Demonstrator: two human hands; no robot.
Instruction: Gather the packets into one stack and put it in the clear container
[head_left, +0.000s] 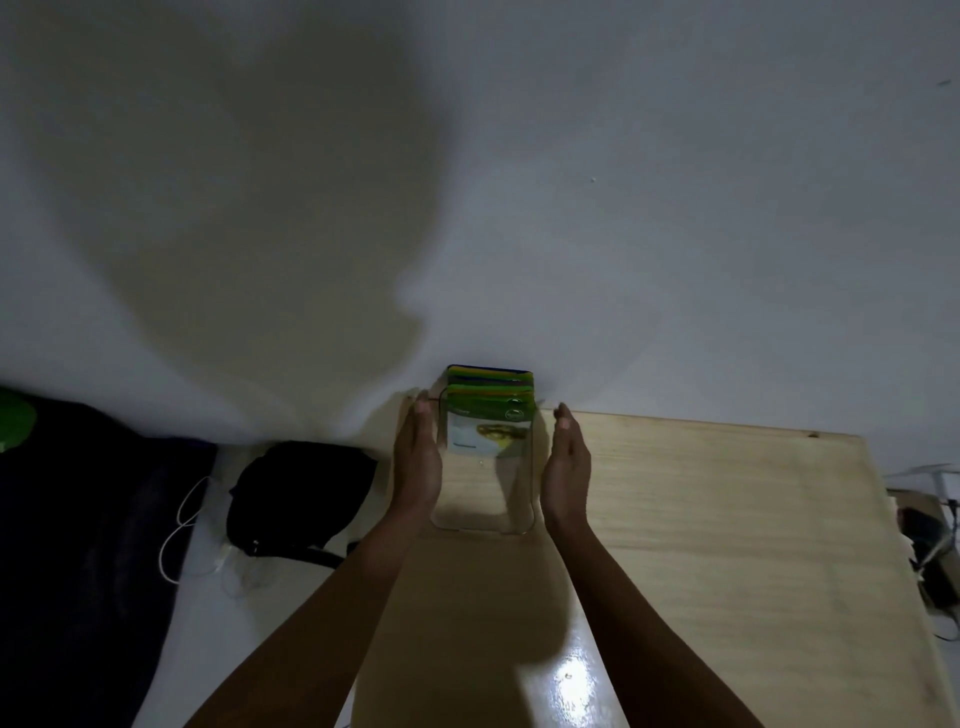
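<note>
Packets (491, 410), green with yellow and orange edges, stand bunched at the far end of a clear container (483, 519) that sits on a pale wooden table (701, 519), close to the white wall (623, 208). The front packet shows a light panel with a yellowish picture, seen through the clear plastic; the tops of the stack rise above the container's far rim.

Both hands flank the container, palms turned inward and facing each other. The left hand (417, 457) lies flat along the container's left wall, fingers straight and together, tips reaching the far corner beside the packets; whether the palm presses the plastic or merely sits just beside it cannot be told. The right hand (566, 462) stands just off the right wall, fingers extended and slightly curled, with a narrow gap showing between it and the container. Neither hand closes on anything; both are spread flat. The bare forearms run up from the bottom edge and converge toward the container.

Left of the table, a black bag (301, 493) and a white cable (179, 525) lie on a lower surface.
</note>
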